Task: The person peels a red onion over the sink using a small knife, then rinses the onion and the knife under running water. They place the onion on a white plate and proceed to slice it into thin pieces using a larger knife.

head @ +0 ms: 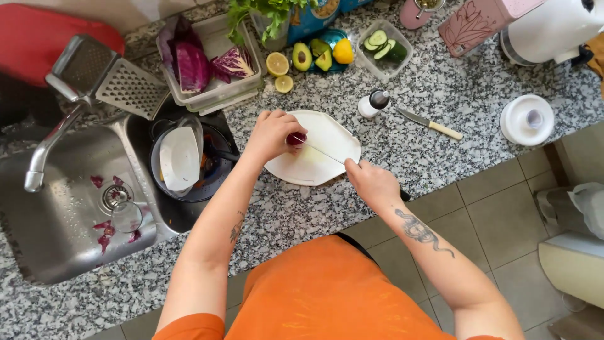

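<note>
Left hand [272, 134] curled, fingertips pinning small red veg piece [297, 138] on white cutting board [327, 135] (steadies it); right hand [372, 182] fisted round knife [324, 152], blade w/ edge on it.

Left hand [272, 134] covers most of small red vegetable [297, 138]; kind too hidden to tell. Knife handle buried in right hand [372, 182]; only thin blade [321, 152] shows. White cutting board [324, 151] partly under both hands. Herb bunch [264, 12] cut by top edge. White appliance [553, 28] cut at top right corner. Red board [44, 38] cut at left edge. Dark pan [214, 167] in sink mostly masked by white dish [179, 157]; contents unclear. Person's torso cut by bottom edge.
</note>
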